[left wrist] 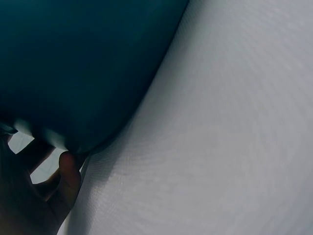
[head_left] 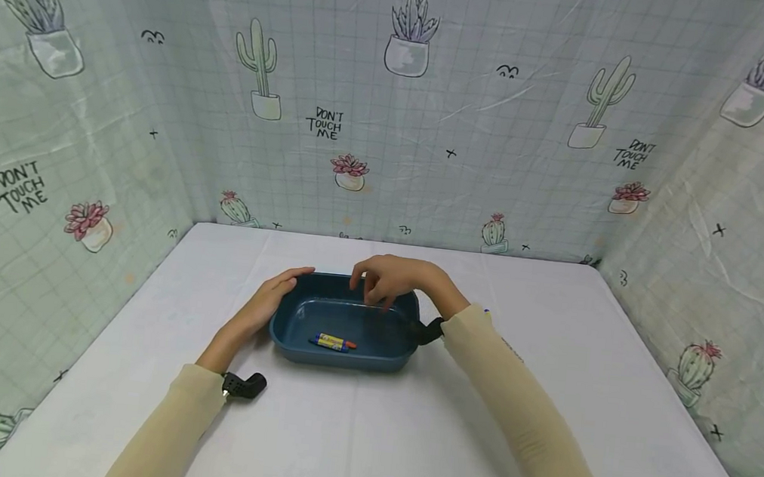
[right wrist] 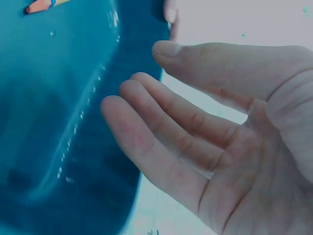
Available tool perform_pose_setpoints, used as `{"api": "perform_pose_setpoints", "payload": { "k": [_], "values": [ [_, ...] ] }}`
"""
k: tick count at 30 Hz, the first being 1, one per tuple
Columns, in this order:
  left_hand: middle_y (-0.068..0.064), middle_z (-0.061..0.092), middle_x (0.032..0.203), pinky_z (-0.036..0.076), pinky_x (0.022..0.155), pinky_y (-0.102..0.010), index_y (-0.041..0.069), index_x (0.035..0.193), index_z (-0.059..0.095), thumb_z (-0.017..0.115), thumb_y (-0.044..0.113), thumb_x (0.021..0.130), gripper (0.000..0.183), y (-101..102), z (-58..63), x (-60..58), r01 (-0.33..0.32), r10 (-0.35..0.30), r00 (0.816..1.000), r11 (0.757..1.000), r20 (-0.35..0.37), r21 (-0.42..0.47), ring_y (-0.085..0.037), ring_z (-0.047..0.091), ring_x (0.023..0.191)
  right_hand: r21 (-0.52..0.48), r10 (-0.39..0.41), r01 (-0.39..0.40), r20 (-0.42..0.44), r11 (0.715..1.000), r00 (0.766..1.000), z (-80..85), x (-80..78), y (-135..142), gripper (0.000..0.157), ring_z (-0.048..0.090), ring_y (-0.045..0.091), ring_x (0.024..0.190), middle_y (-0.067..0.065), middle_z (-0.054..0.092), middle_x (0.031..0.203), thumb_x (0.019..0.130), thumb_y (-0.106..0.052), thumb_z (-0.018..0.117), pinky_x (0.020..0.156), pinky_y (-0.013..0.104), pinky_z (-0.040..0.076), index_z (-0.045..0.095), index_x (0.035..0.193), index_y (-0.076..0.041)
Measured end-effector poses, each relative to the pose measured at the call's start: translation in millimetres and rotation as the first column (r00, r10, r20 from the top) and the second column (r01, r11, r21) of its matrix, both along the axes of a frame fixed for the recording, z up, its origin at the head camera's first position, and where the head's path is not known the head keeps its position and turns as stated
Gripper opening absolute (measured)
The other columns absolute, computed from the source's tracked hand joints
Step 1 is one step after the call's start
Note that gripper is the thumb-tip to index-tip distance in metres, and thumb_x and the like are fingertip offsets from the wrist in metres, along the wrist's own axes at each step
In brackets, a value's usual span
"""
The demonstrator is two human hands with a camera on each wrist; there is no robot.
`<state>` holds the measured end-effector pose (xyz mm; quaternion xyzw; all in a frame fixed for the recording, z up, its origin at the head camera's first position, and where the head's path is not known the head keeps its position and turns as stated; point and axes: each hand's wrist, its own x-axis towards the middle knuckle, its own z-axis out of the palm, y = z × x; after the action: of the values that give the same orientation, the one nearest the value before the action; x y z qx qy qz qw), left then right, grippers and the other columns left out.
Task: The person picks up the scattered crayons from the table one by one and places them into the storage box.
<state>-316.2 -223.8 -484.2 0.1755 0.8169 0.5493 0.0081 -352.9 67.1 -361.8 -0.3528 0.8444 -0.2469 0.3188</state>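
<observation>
A dark blue rectangular dish (head_left: 344,359) sits on the white table. Inside it, near the front wall, lie crayons (head_left: 333,343) with yellow and blue wrappers, close together; an orange tip shows at the right end. My left hand (head_left: 269,300) rests along the dish's left side, fingers stretched toward the far left corner; in the left wrist view its fingertips touch the outer wall. My right hand (head_left: 388,275) hovers over the far right part of the dish, fingers pointing down. The right wrist view shows its thumb and fingers apart, with nothing between them.
The white cloth-covered table (head_left: 351,440) extends around the dish. A small blue thing (head_left: 486,310) shows behind the right sleeve, mostly hidden. Patterned cloth walls (head_left: 426,121) with cactus drawings enclose the back and both sides.
</observation>
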Motion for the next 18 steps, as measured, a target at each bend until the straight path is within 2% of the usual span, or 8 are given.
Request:
{"api": "perform_pose_setpoints", "payload": {
  "k": [9,15,18],
  "values": [
    [-0.015,0.039,0.165,0.016,0.130,-0.060,0.010,0.157,0.044,0.028,0.023,0.115,0.047,-1,0.2,0.9,-0.002,0.002,1.000,1.000,-0.002,-0.004,-0.038,0.026,0.158,-0.080,-0.056,0.052,-0.060,0.995,0.997,7.2,4.5,35,0.036,0.072,0.025,0.096,0.013,0.070,0.112,0.100,-0.009,0.063,0.079,0.038,0.065,0.060,0.136,-0.007],
    [-0.014,0.038,0.166,0.015,0.130,-0.061,0.012,0.157,0.044,0.028,0.023,0.115,0.047,-1,1.3,1.4,0.000,-0.001,1.000,1.000,-0.007,-0.018,-0.037,0.025,0.159,-0.147,-0.136,0.123,-0.076,0.981,0.988,9.2,10.7,64,0.038,0.071,0.034,0.099,0.021,0.070,0.118,0.099,-0.010,0.065,0.079,0.040,0.065,0.059,0.136,-0.005],
    [-0.013,0.038,0.166,0.015,0.130,-0.061,0.012,0.157,0.043,0.028,0.023,0.115,0.047,-1,2.0,2.2,-0.003,0.003,1.000,1.000,-0.002,-0.023,-0.036,0.025,0.159,-0.186,-0.185,0.169,-0.071,0.968,0.980,9.3,14.9,81,0.037,0.071,0.034,0.097,0.023,0.069,0.119,0.099,-0.011,0.066,0.081,0.044,0.065,0.059,0.134,-0.006]
  ]
}}
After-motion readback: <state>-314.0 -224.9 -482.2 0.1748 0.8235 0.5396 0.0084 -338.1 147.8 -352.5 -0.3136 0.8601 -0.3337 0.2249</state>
